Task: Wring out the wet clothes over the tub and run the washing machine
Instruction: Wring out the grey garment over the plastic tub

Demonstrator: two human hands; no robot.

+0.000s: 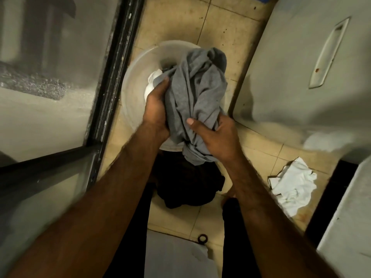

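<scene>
A dark-framed glass door (pixel 112 73) flanks nine o'clock. The left hand (pixel 155 109) and right hand (pixel 216 137) both clutch a bunched grey fabric garment (pixel 196 87) over the round translucent plastic tub (pixel 136 77), hiding much of it. A black clothes heap (pixel 186 183) lies at the tub's six o'clock, a crumpled white cloth (pixel 293 185) at four.

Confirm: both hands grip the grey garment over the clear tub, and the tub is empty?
Not quite. The tub is not empty: a white cloth lies inside it, as the head view shows. The rest holds: the left hand and the right hand both grip the grey garment over the tub.
</scene>
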